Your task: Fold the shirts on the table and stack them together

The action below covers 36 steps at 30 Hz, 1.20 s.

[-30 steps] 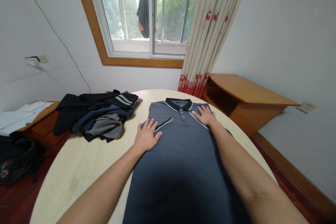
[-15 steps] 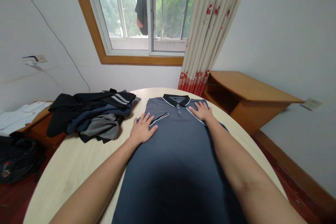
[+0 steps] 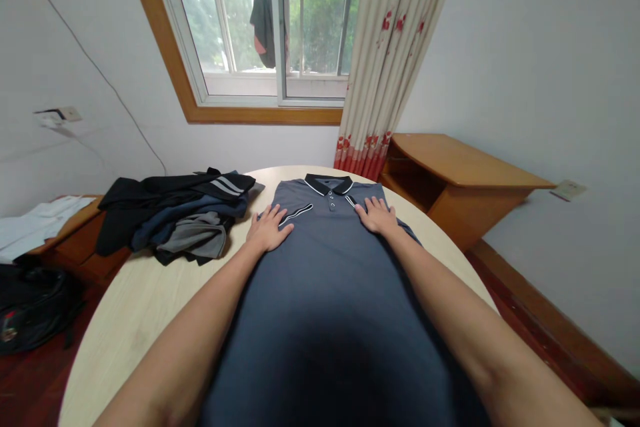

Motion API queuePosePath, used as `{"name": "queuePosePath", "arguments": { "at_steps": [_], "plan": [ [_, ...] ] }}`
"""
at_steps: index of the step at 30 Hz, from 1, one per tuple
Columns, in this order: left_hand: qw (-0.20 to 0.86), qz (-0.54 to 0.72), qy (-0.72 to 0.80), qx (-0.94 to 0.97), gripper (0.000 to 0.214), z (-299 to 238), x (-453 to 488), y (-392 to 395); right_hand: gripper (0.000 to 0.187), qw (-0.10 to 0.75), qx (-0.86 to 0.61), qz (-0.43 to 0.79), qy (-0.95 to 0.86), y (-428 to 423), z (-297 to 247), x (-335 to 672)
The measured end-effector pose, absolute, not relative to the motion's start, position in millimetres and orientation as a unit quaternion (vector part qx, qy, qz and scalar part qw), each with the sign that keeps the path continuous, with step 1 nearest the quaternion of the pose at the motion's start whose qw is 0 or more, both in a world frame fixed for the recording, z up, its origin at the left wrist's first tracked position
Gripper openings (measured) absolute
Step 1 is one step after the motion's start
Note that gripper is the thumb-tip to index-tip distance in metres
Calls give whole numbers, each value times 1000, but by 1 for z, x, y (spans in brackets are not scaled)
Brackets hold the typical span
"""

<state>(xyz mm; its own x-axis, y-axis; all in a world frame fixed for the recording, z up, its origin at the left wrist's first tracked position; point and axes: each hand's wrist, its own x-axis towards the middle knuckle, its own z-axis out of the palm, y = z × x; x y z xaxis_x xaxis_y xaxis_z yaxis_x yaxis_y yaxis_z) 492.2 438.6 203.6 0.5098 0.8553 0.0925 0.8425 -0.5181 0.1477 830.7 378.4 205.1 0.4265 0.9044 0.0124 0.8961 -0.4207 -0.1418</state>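
- Shirt (image 3: 320,273), dark grey, is lying spread out on the pale round tabletop (image 3: 125,340), its lower part running out of view toward the person.
- Black collar (image 3: 316,183) with white edging is forming the shirt's far end, and a short button placket (image 3: 331,201) is running down from it.
- Left hand (image 3: 270,228) is resting open, palm down and fingers spread, on the shirt's left edge, beside a white-lined sleeve trim (image 3: 300,212).
- Right hand (image 3: 379,215) is likewise lying flat and open on the shirt's upper right part, covering some of the other sleeve trim (image 3: 351,201); neither hand is gripping anything.
- Heaped clothes (image 3: 185,213) in black, navy and grey are sitting left of the shirt, apart from it, one black piece showing pale stripes.
- Curtain (image 3: 385,67) with red flowers is hanging beyond the shirt, to the right of a window (image 3: 320,33) behind which a dark garment (image 3: 264,23) is hanging.
- Wooden cabinet (image 3: 475,160) is standing to the shirt's right, past the tabletop's edge.
- Black bag (image 3: 40,310) is sitting far to the shirt's left, lower than the tabletop.
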Motion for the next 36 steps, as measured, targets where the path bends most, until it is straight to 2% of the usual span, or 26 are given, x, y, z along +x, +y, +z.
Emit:
{"name": "queuePosePath", "arguments": {
  "at_steps": [7,24,31,36],
  "plan": [
    [43,67,484,871,70,200,491,446,78,54,-828,20,-558,336,196,824],
    [53,73,514,853,71,203,502,496,74,71,-813,9,-577,402,198,842],
    [-6,15,522,853,62,222,512,482,55,71,-808,-124,-572,382,213,805],
    [-12,41,462,886,61,225,523,429,58,77,-756,-32,-649,344,211,760]
  ]
}}
